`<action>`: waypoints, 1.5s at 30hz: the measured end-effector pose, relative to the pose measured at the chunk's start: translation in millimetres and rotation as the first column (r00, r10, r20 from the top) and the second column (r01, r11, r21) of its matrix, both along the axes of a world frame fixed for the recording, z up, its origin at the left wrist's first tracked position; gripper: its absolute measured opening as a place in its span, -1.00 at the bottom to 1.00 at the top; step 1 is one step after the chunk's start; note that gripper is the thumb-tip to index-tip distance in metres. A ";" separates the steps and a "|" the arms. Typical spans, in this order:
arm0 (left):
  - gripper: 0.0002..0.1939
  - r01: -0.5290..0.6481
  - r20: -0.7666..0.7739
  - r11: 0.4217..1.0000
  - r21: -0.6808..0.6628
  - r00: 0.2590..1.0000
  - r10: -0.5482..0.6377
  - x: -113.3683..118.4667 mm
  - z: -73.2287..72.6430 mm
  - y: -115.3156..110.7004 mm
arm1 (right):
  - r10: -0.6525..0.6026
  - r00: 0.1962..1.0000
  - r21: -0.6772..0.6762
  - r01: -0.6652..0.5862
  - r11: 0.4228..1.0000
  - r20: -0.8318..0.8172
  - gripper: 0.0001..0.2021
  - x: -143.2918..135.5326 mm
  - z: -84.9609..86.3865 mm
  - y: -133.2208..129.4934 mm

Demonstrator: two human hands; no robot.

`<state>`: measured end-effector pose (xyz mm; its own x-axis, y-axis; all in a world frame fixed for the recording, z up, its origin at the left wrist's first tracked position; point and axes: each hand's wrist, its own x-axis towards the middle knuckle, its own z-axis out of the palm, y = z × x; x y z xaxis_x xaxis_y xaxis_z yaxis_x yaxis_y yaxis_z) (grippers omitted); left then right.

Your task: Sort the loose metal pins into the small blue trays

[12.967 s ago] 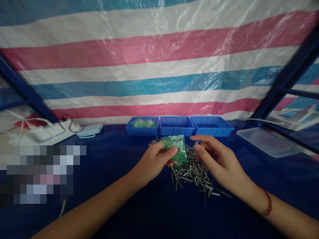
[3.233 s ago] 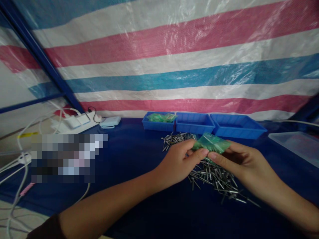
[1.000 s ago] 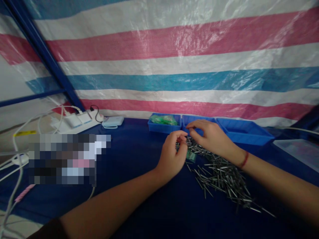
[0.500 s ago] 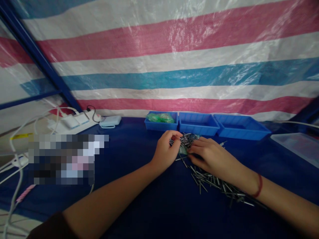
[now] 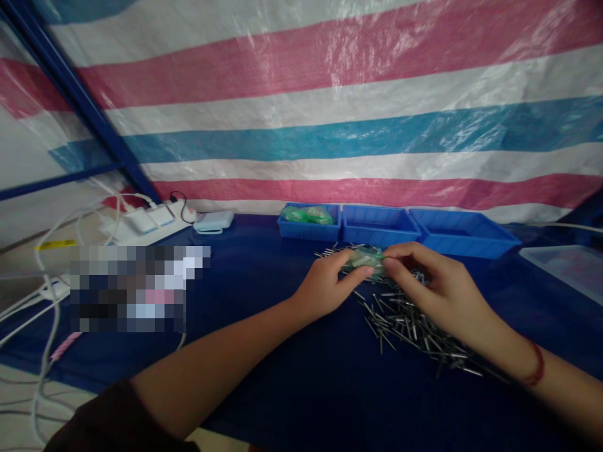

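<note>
A small clear green plastic bag (image 5: pixel 366 258) is held between my two hands, just above the table. My left hand (image 5: pixel 330 276) is closed on its left side, thumb in front. With thumb and fingertips, my right hand (image 5: pixel 428 276) pinches the bag's right edge. What is inside the bag cannot be made out clearly. Below and around the hands lies a loose pile of thin metal pins that look like rivets (image 5: pixel 409 320), spread toward the right forearm. More of them lie behind the left hand, partly hidden by it.
Three blue bins stand in a row at the back: the left bin (image 5: pixel 308 232) holds green plastic bags (image 5: pixel 308 215), beside the middle bin (image 5: pixel 379 229) and right bin (image 5: pixel 466 238). A clear plastic lid or tray (image 5: pixel 565 270) lies far right. A power strip (image 5: pixel 155 223) with cables sits left.
The green bag has come up from among the metal pins into both hands. My right hand has shifted right and now pinches the bag's edge. The view has tilted slightly.
</note>
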<state>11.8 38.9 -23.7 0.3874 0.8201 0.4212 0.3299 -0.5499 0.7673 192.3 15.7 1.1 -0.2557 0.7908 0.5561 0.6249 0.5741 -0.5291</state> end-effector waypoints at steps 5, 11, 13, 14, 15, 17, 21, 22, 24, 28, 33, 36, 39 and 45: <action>-0.82 0.034 0.150 0.997 -0.069 0.988 -0.023 2.5 -1.6 -3.7 | 0.084 0.995 -0.127 -0.091 0.988 -0.056 -0.82 -1.2 -7.8 0.1; -0.68 0.087 0.286 0.987 -0.134 0.957 -0.046 5.9 -4.6 -6.1 | 0.071 0.997 0.118 -0.073 0.990 0.023 -0.96 4.5 -5.6 -4.6; -0.55 0.115 0.389 0.961 -0.250 0.921 -0.009 6.7 -4.7 -3.6 | 0.066 0.990 0.312 -0.102 0.945 0.123 -0.93 10.2 -4.1 -4.2; -0.47 0.162 0.423 0.929 -0.332 0.906 -0.007 7.1 -4.1 -2.4 | 0.056 0.980 0.397 -0.130 0.908 0.193 -0.86 13.5 -3.6 -3.6; -0.39 0.224 0.449 0.885 -0.408 0.893 -0.019 7.5 -3.2 -1.6 | 0.040 0.962 0.465 -0.167 0.869 0.270 -0.80 16.6 -3.1 -2.9; -0.33 0.337 0.464 0.796 -0.503 0.882 -0.080 8.2 -0.4 -2.1 | 0.007 0.916 0.543 -0.243 0.804 0.400 -0.73 21.6 -2.7 -1.2; -0.57 0.319 0.416 0.817 -0.480 0.903 -0.108 8.2 4.9 -7.4 | -0.015 0.882 0.552 -0.282 0.785 0.471 -0.71 22.0 -2.8 0.8; -0.64 0.290 0.408 0.838 -0.463 0.909 -0.089 7.7 5.4 -8.1 | -0.022 0.898 0.543 -0.245 0.803 0.439 -0.73 20.1 -2.8 0.5; -0.74 0.215 0.396 0.884 -0.415 0.917 -0.037 6.0 5.3 -7.5 | -0.033 0.947 0.479 -0.131 0.868 0.318 -0.77 14.9 -2.5 -1.3; -0.89 0.037 0.273 0.994 -0.098 0.962 -0.009 -0.6 3.8 -3.1 | 0.035 0.998 0.016 -0.034 0.999 -0.060 -0.80 3.6 -2.2 -9.1; -0.74 0.134 0.017 0.923 0.361 0.989 -0.150 -6.3 1.0 -2.7 | 0.171 0.866 -0.363 -0.366 0.857 -0.470 -0.76 -7.0 -4.9 -12.0; -0.62 0.102 0.092 0.964 0.245 0.988 -0.128 -4.9 -2.4 -3.4 | 0.122 0.822 -0.367 -0.375 0.852 -0.556 -0.79 -9.4 -7.0 -8.4; -0.61 0.122 0.281 0.984 -0.126 0.956 -0.083 -1.7 -3.9 -3.1 | 0.086 0.807 -0.314 -0.323 0.893 -0.585 -0.80 -8.6 -8.9 -4.3; -0.68 0.243 0.348 0.908 -0.340 0.930 -0.118 2.6 1.0 -6.0 | 0.077 0.871 -0.221 -0.207 0.953 -0.485 -0.80 -2.5 -15.8 0.3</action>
